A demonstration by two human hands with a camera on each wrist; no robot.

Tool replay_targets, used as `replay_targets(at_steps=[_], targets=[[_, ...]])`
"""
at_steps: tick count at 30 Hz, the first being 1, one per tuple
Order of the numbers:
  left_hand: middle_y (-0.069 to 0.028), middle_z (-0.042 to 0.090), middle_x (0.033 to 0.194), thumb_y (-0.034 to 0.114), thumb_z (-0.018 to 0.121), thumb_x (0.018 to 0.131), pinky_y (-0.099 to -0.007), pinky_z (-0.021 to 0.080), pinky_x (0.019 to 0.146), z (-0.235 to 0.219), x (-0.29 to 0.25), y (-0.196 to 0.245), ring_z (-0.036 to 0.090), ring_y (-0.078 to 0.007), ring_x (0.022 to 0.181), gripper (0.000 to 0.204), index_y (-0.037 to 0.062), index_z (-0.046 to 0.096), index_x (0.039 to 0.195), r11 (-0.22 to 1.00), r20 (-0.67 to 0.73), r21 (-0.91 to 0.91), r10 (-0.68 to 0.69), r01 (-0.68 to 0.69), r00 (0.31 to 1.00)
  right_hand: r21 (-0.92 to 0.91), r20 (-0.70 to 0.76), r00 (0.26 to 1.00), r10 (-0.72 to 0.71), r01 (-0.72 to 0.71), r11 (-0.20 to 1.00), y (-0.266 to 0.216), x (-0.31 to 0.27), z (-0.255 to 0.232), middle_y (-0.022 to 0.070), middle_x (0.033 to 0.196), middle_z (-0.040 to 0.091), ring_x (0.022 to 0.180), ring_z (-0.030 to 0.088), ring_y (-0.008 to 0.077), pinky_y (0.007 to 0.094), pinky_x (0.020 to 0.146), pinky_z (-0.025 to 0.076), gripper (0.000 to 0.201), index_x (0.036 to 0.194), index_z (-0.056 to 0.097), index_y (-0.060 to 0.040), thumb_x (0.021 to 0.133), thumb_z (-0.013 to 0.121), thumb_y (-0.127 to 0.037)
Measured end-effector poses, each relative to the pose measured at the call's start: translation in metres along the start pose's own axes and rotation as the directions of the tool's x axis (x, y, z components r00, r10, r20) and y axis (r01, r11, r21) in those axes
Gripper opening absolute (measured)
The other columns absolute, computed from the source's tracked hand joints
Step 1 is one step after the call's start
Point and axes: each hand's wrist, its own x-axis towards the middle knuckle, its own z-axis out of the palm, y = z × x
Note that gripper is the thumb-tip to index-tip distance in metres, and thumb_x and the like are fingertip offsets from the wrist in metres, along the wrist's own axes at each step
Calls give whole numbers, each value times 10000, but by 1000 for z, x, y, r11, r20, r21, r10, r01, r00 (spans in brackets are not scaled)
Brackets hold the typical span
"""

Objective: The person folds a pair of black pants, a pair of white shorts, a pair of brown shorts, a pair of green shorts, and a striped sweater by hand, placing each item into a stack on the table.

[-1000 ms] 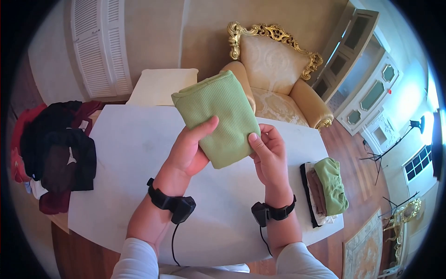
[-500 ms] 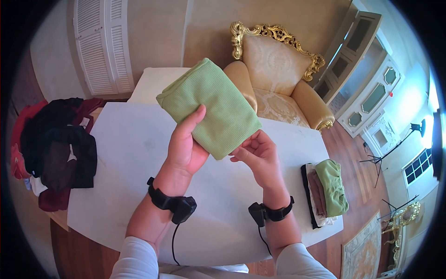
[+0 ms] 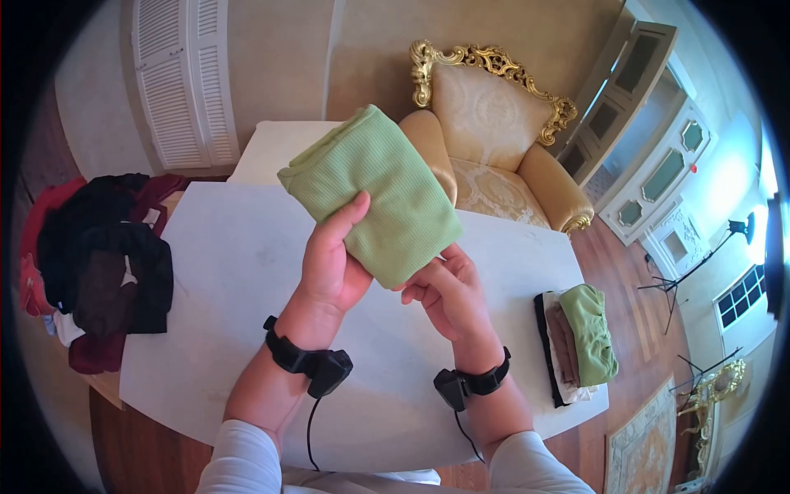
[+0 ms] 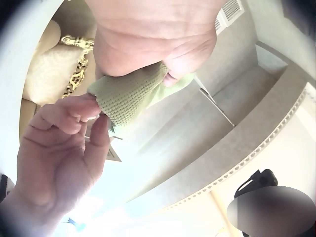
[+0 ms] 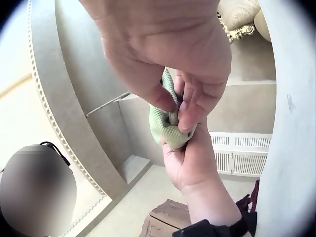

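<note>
A folded green ribbed-knit garment (image 3: 395, 185) is held up above the table, tilted with its upper corner away from me. My left hand (image 3: 329, 263) grips it from the lower left, thumb lying across the front and the other fingers hidden behind. At the bottom edge my right hand (image 3: 451, 296) pinches the fabric between thumb and fingers. In the right wrist view the right hand's fingertips (image 5: 185, 123) are tucked into the folded layers of the green garment (image 5: 159, 123), with the left hand (image 5: 190, 163) just beyond.
On the white table (image 3: 247, 329), a stack of folded clothes (image 3: 568, 342) with a green piece (image 3: 588, 333) on top sits at the right. A loose heap of dark and red clothes (image 3: 99, 263) lies at the left. Behind the table stands a gilded armchair (image 3: 494, 123).
The garment has turned counter-clockwise and shifted slightly left. My right hand has slid from its right edge down to the bottom edge, its thumb leaving the front face. The left hand keeps its hold.
</note>
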Motion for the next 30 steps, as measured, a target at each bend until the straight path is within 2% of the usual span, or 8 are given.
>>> replay_targets(at_steps=[3,6,9,12,15,18,24,30], targets=[[-116,612,1424,283,596,1069,-461,488,1119,2,1,2,609,-255,1308,502,28,482,1486,1000,-1,6,27,-27,1000,81,66,998,2,-8,997,-5,-3,0,152,1127,723,960,728,228,326,767,576,380,1329,541,30,1026,650,-170],[-115,610,1429,261,592,1071,-462,487,1122,0,2,2,606,-254,1313,494,26,477,1490,998,-20,22,61,-61,998,89,180,983,-29,14,996,0,-2,-9,133,1160,718,1033,705,217,350,834,567,379,1288,593,28,1041,660,-252],[-110,612,1421,243,592,1070,-459,492,1114,-2,3,-2,610,-252,1303,488,27,474,1491,993,-40,56,102,-99,994,-90,62,998,-16,22,996,5,-5,2,112,1159,719,1032,686,187,342,848,552,407,1293,608,28,1026,705,-264],[-106,617,1406,234,595,1067,-452,501,1095,-3,4,-6,616,-250,1285,484,30,474,1490,987,-47,101,131,-125,990,-153,6,999,-54,55,987,11,-5,8,92,1165,717,998,669,160,333,847,538,436,1317,600,30,1003,745,-235],[-107,623,1390,235,599,1063,-445,511,1073,-3,4,-8,621,-248,1270,477,31,484,1478,986,-61,113,132,-125,989,-127,-45,995,-88,82,989,18,-2,11,93,1172,720,980,689,155,323,865,556,405,1346,592,22,1007,733,-151],[-111,627,1378,237,603,1060,-442,516,1060,-6,4,-9,625,-249,1261,467,27,496,1462,989,-68,105,113,-105,991,-103,-52,992,-111,105,989,23,-2,11,86,1190,714,974,684,141,319,873,556,397,1351,589,19,1010,727,-132],[-115,629,1369,235,600,1060,-446,517,1060,-8,6,-11,627,-251,1257,455,21,505,1450,990,-78,96,111,-103,991,-102,-69,990,-124,117,988,25,-1,14,70,1221,709,1022,672,134,322,902,547,383,1365,588,4,1026,705,-130],[-114,621,1383,228,597,1061,-453,515,1070,-7,5,-10,619,-251,1271,467,27,490,1469,990,-55,89,112,-107,992,-93,-16,995,-96,94,991,25,-1,9,65,1251,704,1064,663,140,342,942,530,362,1365,606,-24,1034,692,-140]])
